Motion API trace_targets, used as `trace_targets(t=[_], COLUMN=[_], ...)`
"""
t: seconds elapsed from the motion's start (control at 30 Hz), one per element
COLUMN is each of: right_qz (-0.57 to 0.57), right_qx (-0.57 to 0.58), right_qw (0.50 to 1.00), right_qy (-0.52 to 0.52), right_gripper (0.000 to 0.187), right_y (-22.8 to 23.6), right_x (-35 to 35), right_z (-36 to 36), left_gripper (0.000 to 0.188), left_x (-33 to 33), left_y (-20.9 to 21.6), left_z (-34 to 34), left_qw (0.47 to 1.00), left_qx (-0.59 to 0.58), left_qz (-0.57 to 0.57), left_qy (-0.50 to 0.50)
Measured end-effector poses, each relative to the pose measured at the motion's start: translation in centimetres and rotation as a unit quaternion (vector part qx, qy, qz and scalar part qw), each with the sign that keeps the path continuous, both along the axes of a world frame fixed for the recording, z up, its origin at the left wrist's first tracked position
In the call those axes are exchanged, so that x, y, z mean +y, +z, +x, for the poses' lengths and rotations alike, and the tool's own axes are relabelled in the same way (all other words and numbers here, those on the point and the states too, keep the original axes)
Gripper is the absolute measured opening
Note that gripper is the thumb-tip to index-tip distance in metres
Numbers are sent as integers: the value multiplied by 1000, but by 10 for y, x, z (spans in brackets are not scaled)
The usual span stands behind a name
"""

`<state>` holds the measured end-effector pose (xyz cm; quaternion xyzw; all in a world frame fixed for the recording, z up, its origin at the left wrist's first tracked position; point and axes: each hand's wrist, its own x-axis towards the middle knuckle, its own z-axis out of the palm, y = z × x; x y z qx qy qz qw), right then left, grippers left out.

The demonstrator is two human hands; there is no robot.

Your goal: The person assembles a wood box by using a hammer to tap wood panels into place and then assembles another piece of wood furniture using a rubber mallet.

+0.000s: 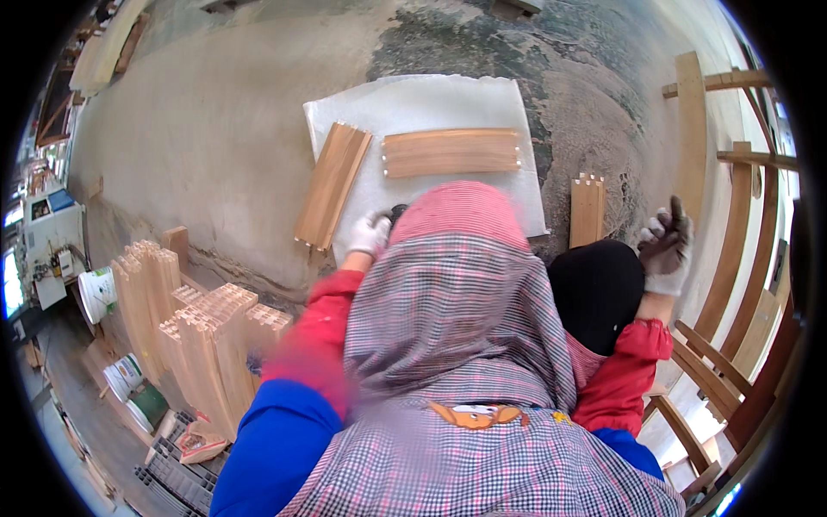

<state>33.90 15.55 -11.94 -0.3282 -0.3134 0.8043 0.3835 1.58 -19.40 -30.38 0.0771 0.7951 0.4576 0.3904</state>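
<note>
My left hand (370, 234), in a white glove, is over the near edge of a white sheet (448, 95). Its fingers curl against a small dark thing (398, 212), too hidden to name. Close by on its left, a wooden panel (332, 185) lies slanted on the sheet. A second wooden panel (450, 152), with small white pegs at its ends, lies crosswise farther off. Raised at the right beside my black-clad knee (596, 289), my right hand (668, 246) wears a white glove with dark fingers. Those fingers are apart and hold nothing.
A short wooden piece with pegs (587, 211) is on the floor between the sheet and my right hand. Bundles of upright wooden pieces (215, 345) stand at the left, near white buckets (97, 293). Wooden framing (732, 250) runs along the right.
</note>
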Motion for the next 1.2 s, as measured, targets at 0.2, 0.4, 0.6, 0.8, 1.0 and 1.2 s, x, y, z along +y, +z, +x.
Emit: trace_targets(t=[0.2, 0.4, 0.6, 0.8, 1.0, 1.2], right_qz=[214, 14, -32, -14, 43, 183], right_qx=[-628, -777, -810, -861, -800, -714], right_qw=[719, 570, 520, 403, 567, 666], right_qy=[208, 267, 269, 310, 193, 115], right_gripper=[30, 94, 113, 115, 59, 40], right_y=[-177, -225, -244, -216, -234, -194], right_x=[31, -30, -39, -23, -53, -43], right_z=[107, 133, 135, 118, 141, 120], left_gripper=[23, 31, 31, 31, 31, 25], left_x=[78, 165, 187, 187, 195, 190], left_y=[143, 233, 198, 201, 206, 203], left_z=[-59, 18, 32, 34, 43, 51], left_qw=[978, 969, 915, 920, 923, 844], left_qx=[182, 72, 189, 187, 185, 356], left_qz=[85, 189, 23, 21, 41, 106], left_qy=[-62, -140, -355, -344, -334, -387])
